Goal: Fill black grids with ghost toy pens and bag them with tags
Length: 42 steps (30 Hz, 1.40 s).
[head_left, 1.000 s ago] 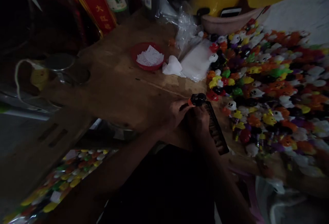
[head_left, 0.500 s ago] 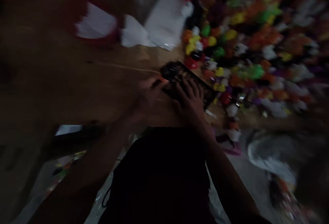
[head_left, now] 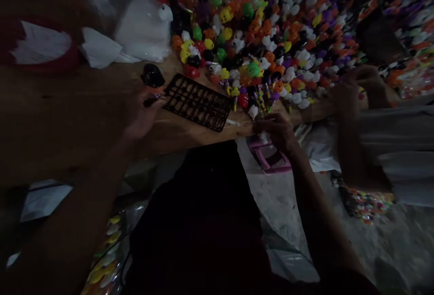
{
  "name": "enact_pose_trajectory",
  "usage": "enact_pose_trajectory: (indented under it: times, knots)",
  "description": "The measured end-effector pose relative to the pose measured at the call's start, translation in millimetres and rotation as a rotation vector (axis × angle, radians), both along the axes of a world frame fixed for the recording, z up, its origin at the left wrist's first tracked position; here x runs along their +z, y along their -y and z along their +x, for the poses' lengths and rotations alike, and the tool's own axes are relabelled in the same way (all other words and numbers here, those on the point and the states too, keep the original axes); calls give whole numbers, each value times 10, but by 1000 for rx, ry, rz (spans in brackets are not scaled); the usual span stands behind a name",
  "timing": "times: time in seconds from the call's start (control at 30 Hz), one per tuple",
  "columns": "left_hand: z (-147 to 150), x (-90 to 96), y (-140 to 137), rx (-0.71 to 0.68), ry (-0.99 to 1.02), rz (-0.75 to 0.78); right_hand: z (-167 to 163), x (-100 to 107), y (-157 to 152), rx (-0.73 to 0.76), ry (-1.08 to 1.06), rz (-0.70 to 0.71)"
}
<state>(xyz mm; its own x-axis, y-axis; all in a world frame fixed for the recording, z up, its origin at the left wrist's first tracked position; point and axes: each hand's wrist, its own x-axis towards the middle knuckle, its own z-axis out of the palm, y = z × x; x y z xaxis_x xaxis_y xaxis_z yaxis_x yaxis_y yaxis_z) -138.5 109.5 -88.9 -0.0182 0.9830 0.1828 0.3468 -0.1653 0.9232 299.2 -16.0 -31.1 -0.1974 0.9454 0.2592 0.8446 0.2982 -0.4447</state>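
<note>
My left hand (head_left: 144, 112) is closed on a small black toy figure (head_left: 153, 76) with a round shiny head and an orange part below it. The toy stands up out of my fingertips, just left of a black grid tray (head_left: 200, 103) with rows of oval openings. My right hand (head_left: 276, 128) is at the table's front edge, its fingers pressed together close to a small white toy (head_left: 253, 112). Whatever those fingers grip is too dark to make out. Candy-filled tubes (head_left: 260, 96) lie just beyond them.
A big heap of colourful toy heads (head_left: 271, 37) covers the table's back right. White plastic bags (head_left: 144, 28) and a red bowl (head_left: 73, 53) with paper lie at left. A co-worker's hands (head_left: 356, 87) are at right. A pink stool (head_left: 271, 161) stands below the edge.
My right hand has left the grid tray and moved right to the table edge. My left hand, with the black toy, is now apart from the tray. The view has swung right.
</note>
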Motion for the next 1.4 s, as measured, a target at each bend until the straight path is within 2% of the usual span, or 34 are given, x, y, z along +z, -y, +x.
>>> enact_pose_trajectory:
  times: [0.1,0.2,0.3,0.43,0.57,0.67,0.73,0.87,0.97,1.07,1.17,1.3,1.4]
  knots:
    - [7,108,3,-15,31,-43,-38,-52,-133,59,0,-70]
    - [49,174,14,-113,33,-27,-92,41,-214,105,58,-85]
    - [129,123,-2,-185,45,-8,-259,216,-216,135,78,-24]
    - [198,-6,-30,-257,48,79,-796,343,-315,168,-83,82]
    - [177,18,-2,-300,-103,186,-1427,147,-595,136,-326,43]
    - [169,105,32,-306,-195,268,-1673,-46,-770,69,-481,-43]
    - [176,153,47,-319,-211,310,-1701,-106,-833,43,-550,-124]
    - [197,181,48,-292,-230,323,-1647,-87,-876,39,-629,-229]
    - [207,174,31,-296,-223,325,-1630,-67,-883,41,-641,-215]
    - [196,164,10,-328,-229,278,-1647,-49,-881,-25,-633,-152]
    - [182,146,-8,-298,-249,235,-1728,-24,-909,-73,-650,-96]
    - [225,166,11,-260,-287,218,-1936,-83,-1090,-79,-714,-123]
    - [284,221,76,-208,-303,213,-2051,-176,-1274,-93,-775,-74]
